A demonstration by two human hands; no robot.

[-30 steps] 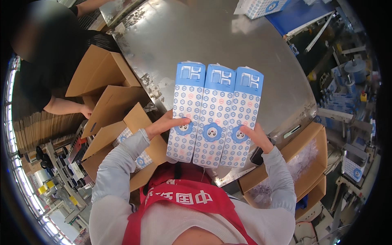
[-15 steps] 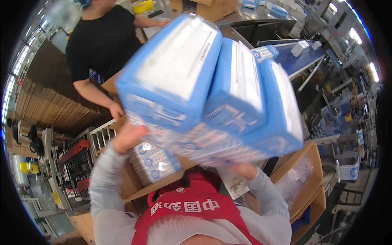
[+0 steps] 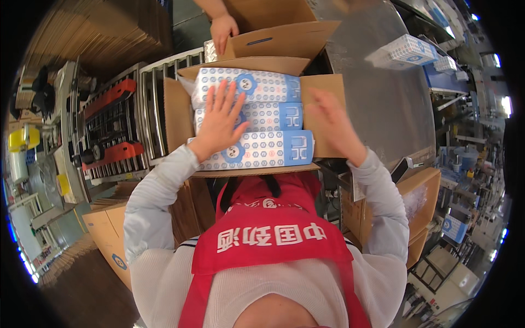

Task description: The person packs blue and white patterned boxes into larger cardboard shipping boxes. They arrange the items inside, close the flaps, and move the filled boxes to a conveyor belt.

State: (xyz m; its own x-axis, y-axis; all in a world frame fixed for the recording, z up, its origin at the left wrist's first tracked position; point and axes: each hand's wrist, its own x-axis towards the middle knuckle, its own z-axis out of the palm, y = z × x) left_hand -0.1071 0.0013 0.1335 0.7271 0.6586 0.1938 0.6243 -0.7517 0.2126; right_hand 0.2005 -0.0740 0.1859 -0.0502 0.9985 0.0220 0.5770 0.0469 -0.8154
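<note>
Three white packs with a blue pattern and blue ends lie side by side in an open cardboard carton (image 3: 177,112): a far pack (image 3: 273,86), a middle pack (image 3: 268,116) and a near pack (image 3: 268,151). My left hand (image 3: 220,121) rests with fingers spread over their left part, covering some of the middle one. At the packs' right ends, my right hand (image 3: 338,127) is over the carton's right flap (image 3: 328,86), fingers stretched and slightly blurred, holding nothing.
Behind stands another open carton (image 3: 284,42), with a co-worker's hand (image 3: 223,30) at its left side. A roller conveyor (image 3: 155,109) runs on the left. To the right, a metal table (image 3: 377,117) bears a patterned box (image 3: 411,50). Flattened cardboard (image 3: 104,33) is stacked far left.
The group of packs that both hands held up has come down into the carton. Both hands have let go; the left lies on top, the right is off to the side. The view has shifted.
</note>
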